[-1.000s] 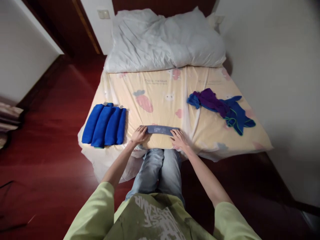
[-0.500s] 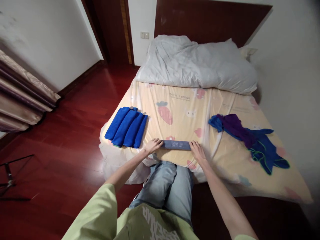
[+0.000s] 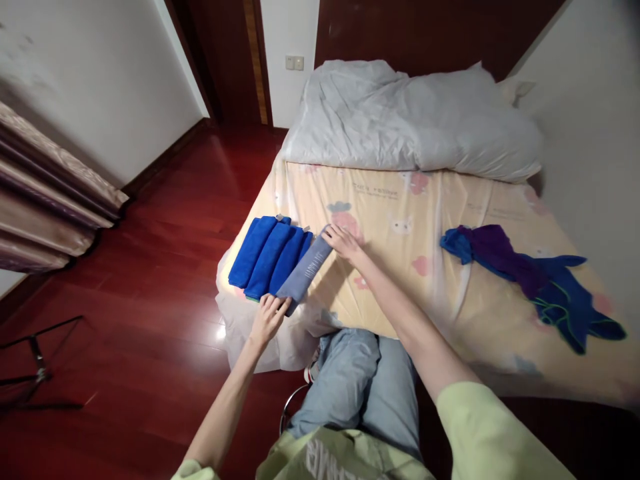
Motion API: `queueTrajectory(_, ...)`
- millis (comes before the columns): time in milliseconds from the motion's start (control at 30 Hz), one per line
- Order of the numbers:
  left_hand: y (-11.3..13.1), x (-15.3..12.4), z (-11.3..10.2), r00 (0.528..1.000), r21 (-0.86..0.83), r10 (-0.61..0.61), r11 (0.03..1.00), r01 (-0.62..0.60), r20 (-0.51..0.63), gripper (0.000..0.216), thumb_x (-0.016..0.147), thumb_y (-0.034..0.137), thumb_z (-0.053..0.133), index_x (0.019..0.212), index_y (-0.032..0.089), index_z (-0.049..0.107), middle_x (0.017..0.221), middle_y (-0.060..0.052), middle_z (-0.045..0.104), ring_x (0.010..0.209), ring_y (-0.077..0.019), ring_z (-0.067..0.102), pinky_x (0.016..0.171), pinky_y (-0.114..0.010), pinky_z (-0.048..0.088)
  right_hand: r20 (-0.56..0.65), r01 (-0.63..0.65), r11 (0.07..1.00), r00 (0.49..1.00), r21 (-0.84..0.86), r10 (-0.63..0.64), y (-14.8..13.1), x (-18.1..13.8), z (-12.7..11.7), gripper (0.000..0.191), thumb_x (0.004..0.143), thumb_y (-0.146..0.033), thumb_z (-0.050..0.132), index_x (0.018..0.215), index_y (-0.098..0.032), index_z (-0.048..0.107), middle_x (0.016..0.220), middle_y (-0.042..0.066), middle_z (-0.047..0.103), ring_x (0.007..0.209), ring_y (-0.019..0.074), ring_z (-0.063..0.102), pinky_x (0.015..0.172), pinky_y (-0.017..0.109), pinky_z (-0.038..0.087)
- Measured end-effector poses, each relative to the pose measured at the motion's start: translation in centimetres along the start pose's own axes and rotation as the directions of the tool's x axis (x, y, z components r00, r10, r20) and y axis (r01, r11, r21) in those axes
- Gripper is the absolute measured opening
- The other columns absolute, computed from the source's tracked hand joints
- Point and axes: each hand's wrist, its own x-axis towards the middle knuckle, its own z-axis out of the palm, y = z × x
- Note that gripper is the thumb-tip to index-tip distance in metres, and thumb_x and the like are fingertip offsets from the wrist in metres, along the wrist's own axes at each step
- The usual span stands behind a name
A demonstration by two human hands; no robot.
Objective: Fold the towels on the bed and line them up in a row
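A rolled grey-blue towel (image 3: 306, 270) with white lettering lies on the bed against the right side of a row of rolled bright blue towels (image 3: 267, 255). My left hand (image 3: 269, 317) grips its near end, fingers curled around it. My right hand (image 3: 343, 241) holds its far end, fingers closed on the roll. Both hands hold the roll slanted, parallel to the blue rolls.
The bed (image 3: 400, 220) has a yellow cartoon-print sheet, with a white duvet (image 3: 410, 127) heaped at its head. A loose pile of blue and purple cloths (image 3: 525, 273) lies on the right side. Red wooden floor, curtains (image 3: 45, 207) and a black stand (image 3: 35, 360) are to the left.
Both hands carried the grey-blue roll from the bed's near edge leftwards and turned it to lie beside the blue rolls. My head turned left too.
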Motion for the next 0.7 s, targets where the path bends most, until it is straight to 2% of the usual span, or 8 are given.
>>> queueTrajectory(133,-2.6,-0.7,-1.1,0.997,0.047,-0.079,0.996,0.08,-0.026,0.056,0.096,0.007,0.044,0.147,0.024,0.057,0.11,-0.014,0.072,0.092,-0.0261,0.062,0.087,-0.046,0.053,-0.027,0.125,0.991,0.992,-0.05,-0.126,-2.3,7.0,1.5,0.039,0.096,0.0,0.042,0.121,-0.016,0.068,0.123,0.016,0.066,0.118,0.0286,0.055,0.1,0.042,0.045)
queueTrajectory(300,-4.8,-1.6,-2.8,0.99,0.125,-0.114,0.984,0.124,-0.086,0.067,0.095,0.007,0.046,0.158,0.029,0.047,0.113,-0.013,0.071,0.093,-0.0259,0.064,0.094,-0.048,0.053,-0.066,0.195,0.975,0.977,-0.106,-0.203,-4.5,12.4,3.2,0.038,0.098,0.0,0.039,0.124,-0.014,0.064,0.126,0.017,0.064,0.12,0.0289,0.054,0.099,0.043,0.044)
queueTrajectory(433,-7.0,-1.5,-4.2,0.981,0.198,-0.129,0.968,0.157,-0.146,0.071,0.096,0.004,0.046,0.161,0.031,0.043,0.11,-0.013,0.072,0.09,-0.026,0.064,0.087,-0.043,0.052,-0.107,0.208,0.977,0.971,-0.052,-0.212,-6.4,16.3,3.8,0.036,0.1,-0.003,0.039,0.125,-0.015,0.062,0.126,0.016,0.064,0.122,0.0294,0.054,0.101,0.046,0.044)
queueTrajectory(567,-8.4,-2.2,-3.5,0.97,0.237,-0.193,0.945,0.224,-0.148,0.07,0.096,0.004,0.044,0.16,0.031,0.044,0.109,-0.012,0.073,0.089,-0.0258,0.064,0.084,-0.042,0.052,-0.101,0.183,0.983,0.978,-0.001,-0.182,-8.8,18.8,4.7,0.034,0.1,-0.004,0.043,0.125,-0.016,0.063,0.127,0.016,0.065,0.124,0.0309,0.054,0.107,0.051,0.043)
queueTrajectory(633,-8.5,-2.9,-2.3,0.961,0.222,-0.234,0.939,0.264,-0.149,0.07,0.096,0.006,0.045,0.161,0.031,0.044,0.112,-0.013,0.073,0.093,-0.0261,0.066,0.088,-0.043,0.054,-0.072,0.133,0.991,0.988,-0.007,-0.134,-9.8,19.1,5.3,0.037,0.094,0.001,0.051,0.126,-0.014,0.061,0.129,0.017,0.064,0.126,0.0318,0.054,0.108,0.051,0.043)
queueTrajectory(700,-8.1,-3.4,-1.2,0.947,0.181,-0.277,0.935,0.304,-0.159,0.072,0.096,0.007,0.044,0.163,0.031,0.04,0.117,-0.014,0.072,0.099,-0.0268,0.068,0.093,-0.045,0.056,-0.027,0.092,0.995,0.995,-0.041,-0.093,-10.3,18.9,5.9,0.05,0.084,0.007,0.058,0.129,-0.013,0.059,0.132,0.017,0.063,0.126,0.0317,0.054,0.106,0.047,0.046)
